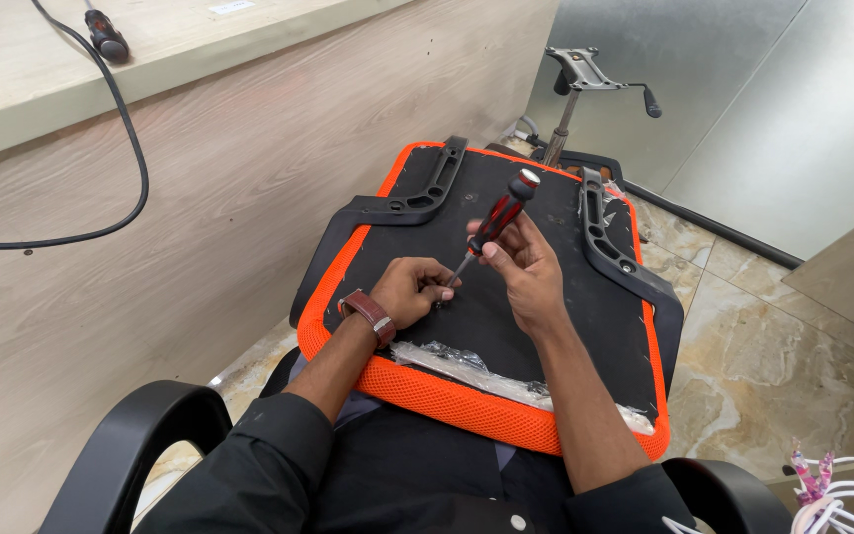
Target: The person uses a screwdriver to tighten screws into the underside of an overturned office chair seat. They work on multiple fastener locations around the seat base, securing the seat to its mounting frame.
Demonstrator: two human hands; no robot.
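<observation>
Orange-edged seat base [417,381] is laid on the lap; a red-black screwdriver [494,225] is gripped by the right hand [524,265], its tip is pinched by the left hand [412,290].

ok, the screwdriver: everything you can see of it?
The screwdriver has a chunky red and black handle, rubbery-looking, with a rounded black cap on top and a thin metal shaft. It is tilted, handle up and away, tip down toward the black underside of the orange-edged seat cushion. The right hand grips the lower handle; the left hand has its fingers at the tip. The tip and any screw are hidden by the fingers.
</observation>
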